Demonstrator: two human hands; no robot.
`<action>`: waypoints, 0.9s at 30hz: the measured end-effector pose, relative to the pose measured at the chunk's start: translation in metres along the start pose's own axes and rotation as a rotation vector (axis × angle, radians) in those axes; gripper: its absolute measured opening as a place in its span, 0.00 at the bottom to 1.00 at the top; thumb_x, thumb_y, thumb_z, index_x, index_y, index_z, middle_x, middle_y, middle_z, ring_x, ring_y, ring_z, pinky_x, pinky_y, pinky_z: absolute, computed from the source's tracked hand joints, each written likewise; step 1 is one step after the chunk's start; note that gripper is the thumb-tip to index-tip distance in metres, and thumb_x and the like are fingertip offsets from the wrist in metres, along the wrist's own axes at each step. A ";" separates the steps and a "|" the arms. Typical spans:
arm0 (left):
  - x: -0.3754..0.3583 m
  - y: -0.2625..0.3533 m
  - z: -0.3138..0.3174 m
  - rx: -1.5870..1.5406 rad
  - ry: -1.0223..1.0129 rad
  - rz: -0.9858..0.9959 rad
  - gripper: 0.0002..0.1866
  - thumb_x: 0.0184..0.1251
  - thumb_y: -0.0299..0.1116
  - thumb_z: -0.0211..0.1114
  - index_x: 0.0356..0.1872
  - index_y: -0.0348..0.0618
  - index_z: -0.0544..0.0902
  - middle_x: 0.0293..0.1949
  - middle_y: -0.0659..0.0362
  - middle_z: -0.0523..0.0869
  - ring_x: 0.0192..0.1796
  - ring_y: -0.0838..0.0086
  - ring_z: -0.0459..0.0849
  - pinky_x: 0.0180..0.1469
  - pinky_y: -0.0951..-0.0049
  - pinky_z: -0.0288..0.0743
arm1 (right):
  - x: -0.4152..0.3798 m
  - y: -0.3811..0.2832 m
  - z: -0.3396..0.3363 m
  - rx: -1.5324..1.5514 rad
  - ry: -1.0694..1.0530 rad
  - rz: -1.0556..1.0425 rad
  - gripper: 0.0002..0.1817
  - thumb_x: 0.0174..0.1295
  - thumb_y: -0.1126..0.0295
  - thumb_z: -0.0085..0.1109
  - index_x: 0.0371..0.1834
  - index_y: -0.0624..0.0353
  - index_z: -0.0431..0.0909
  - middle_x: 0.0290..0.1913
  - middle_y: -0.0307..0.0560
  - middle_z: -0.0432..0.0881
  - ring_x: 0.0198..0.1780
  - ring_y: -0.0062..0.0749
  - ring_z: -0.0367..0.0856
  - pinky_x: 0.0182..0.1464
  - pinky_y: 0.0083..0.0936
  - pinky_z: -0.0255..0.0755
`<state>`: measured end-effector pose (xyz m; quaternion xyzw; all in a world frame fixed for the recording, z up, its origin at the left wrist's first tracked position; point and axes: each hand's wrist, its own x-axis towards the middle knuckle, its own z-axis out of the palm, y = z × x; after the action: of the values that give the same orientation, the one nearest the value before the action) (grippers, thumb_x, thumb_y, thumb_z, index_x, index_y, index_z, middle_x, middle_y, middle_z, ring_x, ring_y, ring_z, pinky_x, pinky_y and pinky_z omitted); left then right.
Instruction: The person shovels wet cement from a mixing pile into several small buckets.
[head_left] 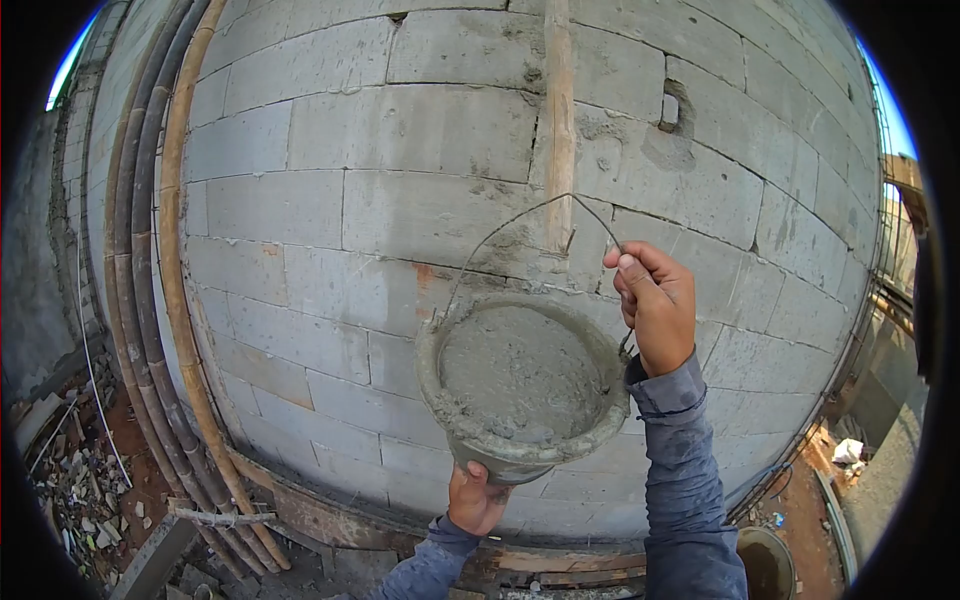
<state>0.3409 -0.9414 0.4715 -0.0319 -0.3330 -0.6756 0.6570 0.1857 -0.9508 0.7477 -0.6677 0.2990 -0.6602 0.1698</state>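
Note:
A round bucket (522, 375) full of wet grey mortar is held up in front of the block wall. My right hand (660, 305) is closed on the thin wire handle (527, 211), right of the bucket's rim. Under the bucket, my left hand (477, 500) supports its underside, with the thumb against the lower side. The handle arches above the mortar, and its top lies in front of a wooden post (560, 120) on the wall.
A wall of grey blocks (270, 210) fills the middle. Bamboo poles (175, 250) lean at the left, above rubble (95, 500). Another bucket (765, 565) stands at the lower right. Wooden boards (560, 562) lie along the wall's foot.

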 end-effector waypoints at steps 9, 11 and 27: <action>-0.013 -0.022 -0.031 -0.001 0.092 -0.017 0.44 0.60 0.58 0.69 0.72 0.49 0.61 0.68 0.57 0.71 0.69 0.59 0.71 0.70 0.49 0.65 | -0.017 0.050 -0.005 0.054 -0.124 0.191 0.09 0.69 0.72 0.51 0.39 0.64 0.81 0.22 0.30 0.70 0.21 0.11 0.60 0.22 0.14 0.53; -0.018 -0.028 -0.043 -0.025 0.110 -0.040 0.44 0.60 0.59 0.69 0.72 0.50 0.61 0.69 0.57 0.70 0.69 0.58 0.71 0.70 0.48 0.65 | -0.020 0.063 -0.004 0.031 -0.161 0.202 0.09 0.70 0.72 0.50 0.40 0.63 0.81 0.23 0.30 0.70 0.21 0.11 0.61 0.23 0.14 0.55; 0.082 -0.036 0.001 0.081 0.176 0.229 0.43 0.68 0.62 0.57 0.72 0.36 0.61 0.59 0.38 0.78 0.72 0.52 0.66 0.74 0.50 0.52 | -0.245 0.156 -0.134 -0.149 0.505 0.430 0.25 0.73 0.61 0.50 0.71 0.52 0.62 0.47 0.42 0.76 0.52 0.32 0.76 0.57 0.34 0.70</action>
<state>0.2962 -1.0147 0.4971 0.0162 -0.2952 -0.5823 0.7574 0.0394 -0.8951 0.4691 -0.4151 0.5131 -0.7302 0.1767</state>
